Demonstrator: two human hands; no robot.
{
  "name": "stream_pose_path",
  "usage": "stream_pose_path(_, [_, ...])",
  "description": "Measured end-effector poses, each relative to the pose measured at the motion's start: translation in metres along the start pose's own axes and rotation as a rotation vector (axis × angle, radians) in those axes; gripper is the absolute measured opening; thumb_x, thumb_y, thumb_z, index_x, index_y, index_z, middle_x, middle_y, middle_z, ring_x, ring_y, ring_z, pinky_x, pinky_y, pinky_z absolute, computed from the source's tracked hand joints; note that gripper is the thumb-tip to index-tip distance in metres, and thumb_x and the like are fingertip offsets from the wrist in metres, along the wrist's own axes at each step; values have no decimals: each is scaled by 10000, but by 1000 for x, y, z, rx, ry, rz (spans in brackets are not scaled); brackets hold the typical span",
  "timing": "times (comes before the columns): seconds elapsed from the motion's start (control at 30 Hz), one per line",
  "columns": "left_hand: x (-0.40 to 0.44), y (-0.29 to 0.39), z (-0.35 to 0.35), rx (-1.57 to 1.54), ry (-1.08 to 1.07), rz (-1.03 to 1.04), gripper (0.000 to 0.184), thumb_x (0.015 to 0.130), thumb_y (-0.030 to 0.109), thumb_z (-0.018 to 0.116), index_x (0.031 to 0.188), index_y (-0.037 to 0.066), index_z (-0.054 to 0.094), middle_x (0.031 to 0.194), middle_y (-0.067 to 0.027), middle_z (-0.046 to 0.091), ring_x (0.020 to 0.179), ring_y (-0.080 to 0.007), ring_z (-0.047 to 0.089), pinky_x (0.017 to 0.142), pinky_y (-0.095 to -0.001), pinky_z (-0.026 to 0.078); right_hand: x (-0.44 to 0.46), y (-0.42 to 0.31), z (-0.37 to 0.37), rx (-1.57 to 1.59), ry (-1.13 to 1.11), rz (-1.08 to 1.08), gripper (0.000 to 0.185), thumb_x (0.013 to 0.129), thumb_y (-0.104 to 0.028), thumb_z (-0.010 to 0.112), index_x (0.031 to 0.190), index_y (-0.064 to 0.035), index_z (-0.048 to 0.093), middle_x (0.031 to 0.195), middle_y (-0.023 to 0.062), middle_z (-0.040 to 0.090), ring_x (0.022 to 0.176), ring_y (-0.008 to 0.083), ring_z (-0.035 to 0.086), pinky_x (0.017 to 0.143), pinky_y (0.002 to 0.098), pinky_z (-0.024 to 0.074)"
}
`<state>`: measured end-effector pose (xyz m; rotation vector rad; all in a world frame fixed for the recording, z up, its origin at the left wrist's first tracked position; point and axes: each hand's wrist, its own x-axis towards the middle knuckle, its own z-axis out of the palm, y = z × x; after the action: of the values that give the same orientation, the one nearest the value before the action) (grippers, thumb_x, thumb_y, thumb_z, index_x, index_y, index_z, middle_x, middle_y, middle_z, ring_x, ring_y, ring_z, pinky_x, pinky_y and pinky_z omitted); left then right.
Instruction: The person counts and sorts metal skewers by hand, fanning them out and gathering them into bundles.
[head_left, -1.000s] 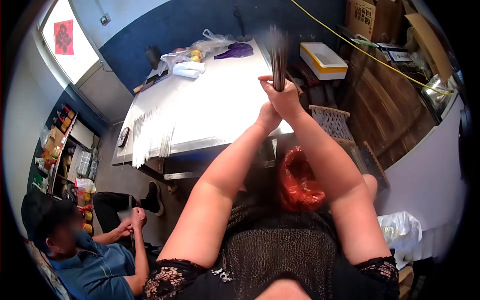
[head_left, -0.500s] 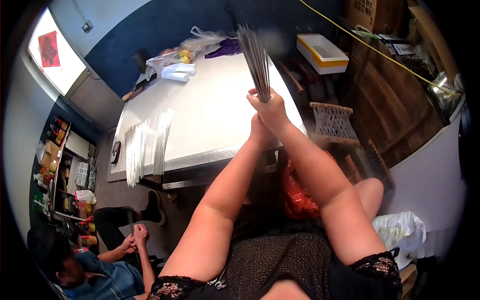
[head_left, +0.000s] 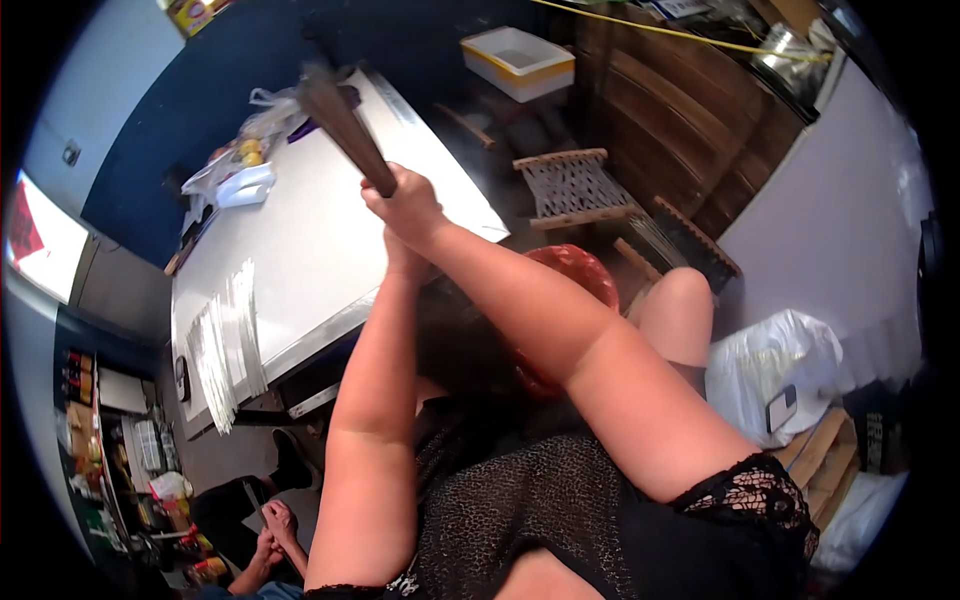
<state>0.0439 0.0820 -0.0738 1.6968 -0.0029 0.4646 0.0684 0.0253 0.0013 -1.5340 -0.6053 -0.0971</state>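
Note:
A bundle of thin grey rods [head_left: 350, 132] rises, tilted to the left, from my right hand [head_left: 408, 208], whose fingers are wrapped round its lower end. Its top is blurred. Just below and behind it is my left hand [head_left: 402, 252], largely hidden by the right, so its fingers do not show. Both hands are above the right part of the white table [head_left: 310, 220]. Two groups of thin pale rods [head_left: 212, 355] lie at the table's near left edge, and their ends stick out over it.
Bags with fruit [head_left: 248, 152], a white roll [head_left: 246, 186] and a phone [head_left: 182, 378] are on the table. A woven stool [head_left: 575, 188], a red bag [head_left: 570, 270] and a white box [head_left: 518, 62] are to the right. A co-worker's hands [head_left: 275, 530] show at lower left.
The view has turned, and the table now appears further left and more slanted. My hands and the bundle have moved left in view, and the bundle leans more to the left.

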Motion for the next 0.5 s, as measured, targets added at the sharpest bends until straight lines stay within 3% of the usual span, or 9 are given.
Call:
stream_pose_path(0.03, [0, 5, 1, 277, -38, 43, 281, 950, 239, 370, 1173, 75, 415, 1030, -11, 507, 937, -136, 519, 839, -281, 407, -2, -4, -1, -65, -3, 14, 217, 750, -216, 637, 899, -58, 626, 791, 125, 649, 757, 249, 641, 730, 323, 496])
stream_pose_path(0.2, [4, -2, 0, 56, 149, 14, 241, 822, 49, 598, 1018, 63, 459, 874, -4, 506, 791, -108, 512, 699, -278, 443, -3, -9, -2, -123, -20, 0, 232, 759, -250, 631, 869, -49, 594, 763, 160, 633, 741, 303, 636, 705, 372, 502])
stream_pose_path(0.23, [1, 8, 5, -241, 129, -27, 203, 831, 43, 585, 988, 63, 458, 846, -4, 500, 763, -108, 511, 672, -267, 441, -1, -7, -2, -121, -26, -25, 229, 763, -249, 626, 873, -52, 586, 759, 159, 631, 746, 311, 635, 708, 378, 502])
stream_pose_path(0.27, [-2, 19, 11, 86, 158, 88, 178, 834, 15, 566, 959, 62, 448, 831, 2, 483, 740, -102, 495, 657, -262, 439, -1, -4, -1, -89, -13, -15, 221, 764, -251, 625, 875, -63, 588, 765, 165, 630, 751, 320, 632, 706, 379, 501])
stream_pose_path(0.33, [-5, 29, 14, 193, 133, 95, 175, 835, -8, 551, 946, 66, 438, 817, 9, 464, 717, -95, 473, 644, -254, 434, -2, -12, -9, -85, -64, 27, 214, 771, -234, 587, 903, -66, 587, 836, 192, 630, 851, 363, 608, 761, 406, 494])
stream_pose_path(0.4, [0, 14, 9, 79, 129, 99, 179, 833, -14, 549, 935, 73, 430, 818, 11, 455, 708, -92, 460, 639, -248, 431, -1, -10, -7, -87, -74, 41, 208, 779, -233, 573, 902, -66, 586, 833, 200, 628, 852, 365, 607, 762, 408, 493])
stream_pose_path(0.5, [3, -4, 0, -208, 144, -31, 236, 842, 73, 608, 1042, 79, 484, 928, -24, 543, 774, -95, 542, 583, -223, 476, 0, -10, -5, -62, -85, 68, 205, 784, -232, 564, 902, -66, 585, 833, 202, 628, 843, 369, 608, 759, 413, 493])
